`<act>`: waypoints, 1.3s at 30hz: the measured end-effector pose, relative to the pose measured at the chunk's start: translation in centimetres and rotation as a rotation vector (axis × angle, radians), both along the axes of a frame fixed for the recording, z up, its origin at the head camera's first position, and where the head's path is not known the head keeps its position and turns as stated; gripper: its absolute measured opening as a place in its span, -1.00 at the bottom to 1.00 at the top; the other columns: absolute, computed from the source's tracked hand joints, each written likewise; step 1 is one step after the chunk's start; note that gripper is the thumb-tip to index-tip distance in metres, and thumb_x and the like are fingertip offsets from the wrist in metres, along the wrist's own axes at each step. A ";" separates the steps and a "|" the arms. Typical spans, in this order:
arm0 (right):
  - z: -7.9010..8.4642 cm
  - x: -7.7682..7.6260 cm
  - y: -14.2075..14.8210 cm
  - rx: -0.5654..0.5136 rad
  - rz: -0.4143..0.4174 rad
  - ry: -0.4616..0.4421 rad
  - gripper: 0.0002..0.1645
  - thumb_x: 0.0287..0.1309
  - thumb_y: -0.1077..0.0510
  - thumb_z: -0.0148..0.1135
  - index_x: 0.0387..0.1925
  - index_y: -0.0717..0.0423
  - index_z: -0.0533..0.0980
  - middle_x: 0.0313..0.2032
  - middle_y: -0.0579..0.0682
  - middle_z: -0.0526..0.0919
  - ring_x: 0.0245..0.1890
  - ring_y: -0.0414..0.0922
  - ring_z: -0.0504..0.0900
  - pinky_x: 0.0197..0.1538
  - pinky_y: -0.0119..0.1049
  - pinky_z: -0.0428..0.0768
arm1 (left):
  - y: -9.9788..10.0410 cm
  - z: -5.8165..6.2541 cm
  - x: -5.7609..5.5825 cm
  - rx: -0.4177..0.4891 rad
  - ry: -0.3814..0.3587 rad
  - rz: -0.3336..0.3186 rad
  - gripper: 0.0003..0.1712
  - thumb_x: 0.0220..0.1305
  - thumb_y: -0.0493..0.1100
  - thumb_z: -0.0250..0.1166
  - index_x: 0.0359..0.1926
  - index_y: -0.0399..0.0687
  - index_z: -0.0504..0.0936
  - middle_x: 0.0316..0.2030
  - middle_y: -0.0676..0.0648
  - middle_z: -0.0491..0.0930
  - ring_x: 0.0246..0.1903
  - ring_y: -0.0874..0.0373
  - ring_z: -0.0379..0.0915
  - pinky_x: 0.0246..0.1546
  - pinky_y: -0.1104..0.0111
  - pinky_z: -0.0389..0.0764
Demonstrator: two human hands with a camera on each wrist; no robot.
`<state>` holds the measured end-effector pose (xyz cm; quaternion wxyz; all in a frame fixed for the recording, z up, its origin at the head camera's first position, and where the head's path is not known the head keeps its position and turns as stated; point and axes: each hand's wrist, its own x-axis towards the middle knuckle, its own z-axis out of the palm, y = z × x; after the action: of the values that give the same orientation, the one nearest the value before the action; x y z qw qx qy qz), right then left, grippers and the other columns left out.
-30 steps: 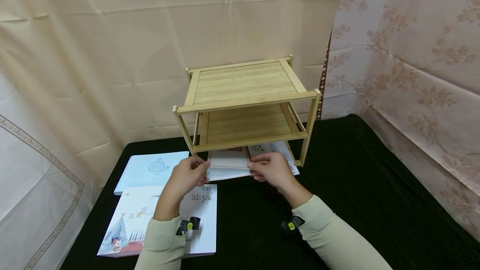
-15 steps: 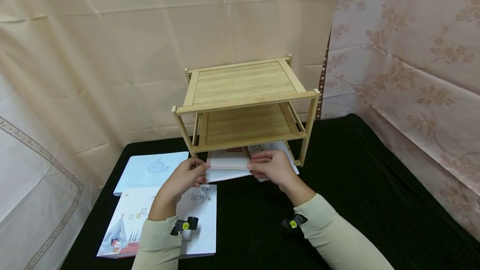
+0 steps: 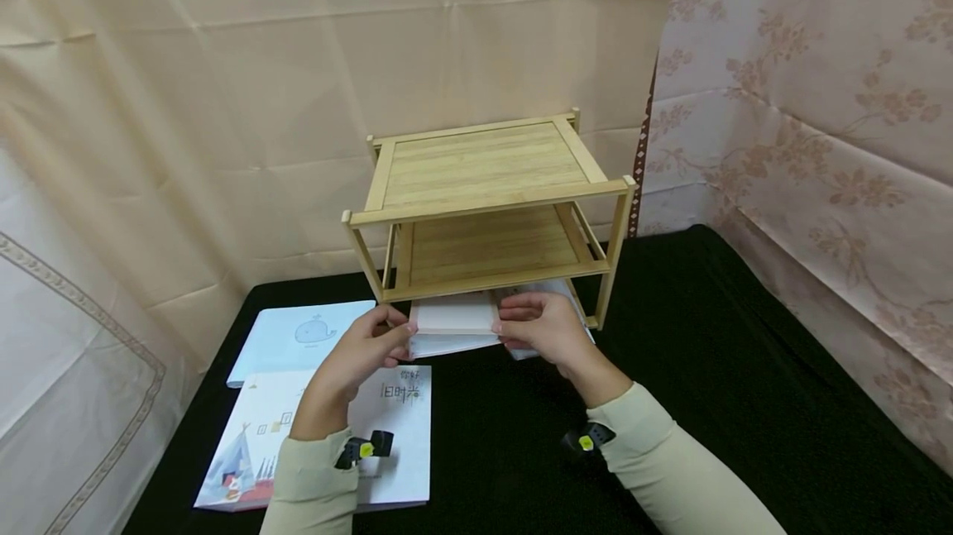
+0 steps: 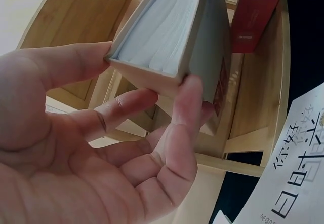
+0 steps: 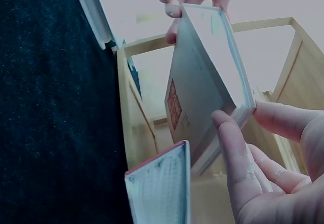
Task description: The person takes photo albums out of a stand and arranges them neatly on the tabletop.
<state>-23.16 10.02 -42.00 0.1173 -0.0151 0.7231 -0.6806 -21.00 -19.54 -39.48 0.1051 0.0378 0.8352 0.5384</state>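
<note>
A thick pale hardcover book lies partly inside the bottom level of a light wooden rack, its far end hidden under the middle shelf. My left hand pinches its near left corner between thumb and fingers. At the near right corner, my right hand grips it the same way. The left wrist view shows the thumb on one cover and a finger on the other, page edges between. A red square pattern marks one cover in the right wrist view. Beside it stands another book with a red edge.
Left of the rack, a light blue book with a whale drawing lies on the black cloth. Nearer are a book with a tent picture and a white book with dark characters, partly under my left arm. Curtains hang behind.
The held book has slid slightly deeper into the rack; the red pattern on its cover has gone under the middle shelf. My right forearm has shifted a little right.
</note>
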 end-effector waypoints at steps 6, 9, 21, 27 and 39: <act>0.4 0.1 0.2 0.023 0.018 0.015 -0.37 0.11 0.23 0.53 0.22 0.21 0.54 0.10 0.23 0.68 -0.14 -0.02 0.79 -0.07 -0.16 0.78 | 0.0 0.1 0.0 0.026 0.006 -0.015 -0.63 0.50 -0.07 0.24 0.11 -0.26 0.47 -0.08 -0.24 0.64 -0.23 0.07 0.66 -0.11 0.23 0.68; 0.4 0.1 0.2 0.030 0.030 0.002 -0.31 0.08 0.25 0.53 0.26 0.21 0.51 0.14 0.23 0.67 -0.12 -0.01 0.79 -0.07 -0.17 0.78 | 0.1 0.0 -0.1 0.038 0.007 -0.019 -0.62 0.48 -0.09 0.26 0.11 -0.27 0.46 -0.06 -0.23 0.63 -0.24 0.08 0.65 -0.10 0.23 0.68; 0.1 -0.3 1.4 0.095 0.155 -0.017 -0.08 0.14 0.18 0.46 0.43 0.41 0.27 0.14 0.28 0.68 -0.20 -0.09 0.76 -0.13 -0.20 0.73 | -0.3 -0.5 -0.4 0.062 -0.047 -0.094 -0.37 0.23 -0.21 0.48 0.22 -0.31 0.40 -0.08 -0.21 0.65 -0.17 0.09 0.60 -0.15 0.20 0.64; 0.1 -0.6 1.3 0.199 0.178 -0.028 -0.18 0.32 -0.15 0.33 0.39 0.29 0.38 -0.10 0.17 0.75 -0.30 -0.04 0.76 -0.24 -0.18 0.72 | -0.5 -0.8 -0.5 0.044 -0.084 -0.175 0.05 0.20 -0.17 0.50 0.56 -0.29 0.09 0.08 -0.33 0.64 -0.06 0.03 0.67 0.08 0.18 0.62; 0.0 -0.9 1.9 0.151 0.181 -0.056 -0.45 0.34 -0.06 0.35 0.11 0.29 0.54 -0.21 0.15 0.74 -0.36 -0.07 0.74 -0.24 -0.21 0.76 | -0.3 -0.8 -0.1 0.026 -0.088 -0.312 0.14 0.26 -0.11 0.49 0.63 -0.25 -0.05 0.14 -0.33 0.59 0.00 0.00 0.65 0.03 0.23 0.68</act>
<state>-24.07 11.89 -42.05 0.1992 -0.0525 0.7644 -0.6109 -21.12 -19.85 -40.24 0.2233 0.1448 0.8067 0.5276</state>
